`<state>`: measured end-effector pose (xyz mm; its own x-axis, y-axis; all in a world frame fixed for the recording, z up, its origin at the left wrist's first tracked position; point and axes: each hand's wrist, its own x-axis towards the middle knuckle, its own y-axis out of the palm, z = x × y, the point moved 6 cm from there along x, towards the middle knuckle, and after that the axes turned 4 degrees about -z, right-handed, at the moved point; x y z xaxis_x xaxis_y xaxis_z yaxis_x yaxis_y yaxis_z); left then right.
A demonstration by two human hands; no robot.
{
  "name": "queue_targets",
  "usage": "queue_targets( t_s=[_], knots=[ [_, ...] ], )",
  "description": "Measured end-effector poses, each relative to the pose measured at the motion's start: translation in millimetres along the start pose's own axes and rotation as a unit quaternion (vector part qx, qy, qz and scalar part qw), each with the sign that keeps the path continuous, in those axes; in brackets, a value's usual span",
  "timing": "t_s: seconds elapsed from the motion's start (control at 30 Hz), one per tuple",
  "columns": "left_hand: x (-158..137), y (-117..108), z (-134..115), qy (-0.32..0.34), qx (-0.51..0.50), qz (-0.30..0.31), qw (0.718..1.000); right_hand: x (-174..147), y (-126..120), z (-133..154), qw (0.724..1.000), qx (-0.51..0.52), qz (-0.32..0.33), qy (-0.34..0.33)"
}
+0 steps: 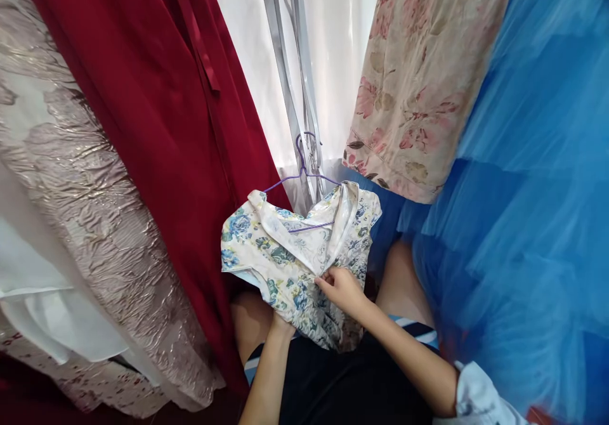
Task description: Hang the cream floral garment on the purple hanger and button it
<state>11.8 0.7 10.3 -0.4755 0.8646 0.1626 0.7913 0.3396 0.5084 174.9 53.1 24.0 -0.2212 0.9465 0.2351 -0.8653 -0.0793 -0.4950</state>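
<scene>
One floral blouse [290,279]: was draped on a purple hanger [303,170], a shoulder near each end, its lower part laid over the far edge of the lap [323,380], between the bent knees; the neckline seemed to be spread by this support.
Right hand [343,290]: was closed on the blouse front, cloth pinched by thumb and fingers just below the V of the neckline, apparently so that both front edges were held together there.
Left hand [284,323]: was tucked beneath the lower left edge of the blouse; its fingers were covered, so whether cloth was gripped cannot be told. The cloth was perhaps being steadied from below.
Hanger hook: was seen in front of grey ribbons [280,51]; whether it was caught on them cannot be told.
Surrounding garments: red cloth [143,95] and a shimmering textured skirt [109,196] were hung at left, a pink-flowered garment [409,101] and blue tulle [523,222] at right, probably for storage.
</scene>
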Motion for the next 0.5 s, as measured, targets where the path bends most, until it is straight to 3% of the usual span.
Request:
queue_targets(
  t_s=[0.1,0.17,0.23,0.3,0.33,0.4,0.47,0.5],
  knots=[
    [2.1,0.0,16.7,-0.021,-0.033,-0.002,0.999,-1.5,3.4,-0.7,1.0,0.003,-0.006,0.017],
    [2.1,-14.3,12.9,0.024,-0.008,-0.076,0.997,-3.1,3.9,-4.5,0.999,0.021,-0.001,0.035],
    [-4.5,-36.2,-4.2,0.128,0.043,-0.199,0.971,-5.6,3.1,-9.7,0.997,0.047,0.008,0.053],
    [-20.6,-47.5,-31.3,0.286,0.127,-0.275,0.909,-9.6,1.5,-14.3,0.995,0.073,0.021,0.067],
    [-29.2,-43.0,-43.9,0.366,0.183,-0.255,0.876,-12.0,0.6,-15.9,0.993,0.085,0.027,0.071],
    [-42.1,-13.1,-54.9,0.471,0.333,-0.088,0.812,-17.1,-0.7,-17.2,0.991,0.109,0.038,0.072],
    [-50.1,21.0,-41.0,0.455,0.453,0.13,0.755,-21.6,-1.0,-16.6,0.988,0.131,0.046,0.064],
    [-52.5,32.5,-31.9,0.423,0.478,0.204,0.742,-23.3,-1.3,-16.0,0.987,0.139,0.046,0.059]
  ],
)
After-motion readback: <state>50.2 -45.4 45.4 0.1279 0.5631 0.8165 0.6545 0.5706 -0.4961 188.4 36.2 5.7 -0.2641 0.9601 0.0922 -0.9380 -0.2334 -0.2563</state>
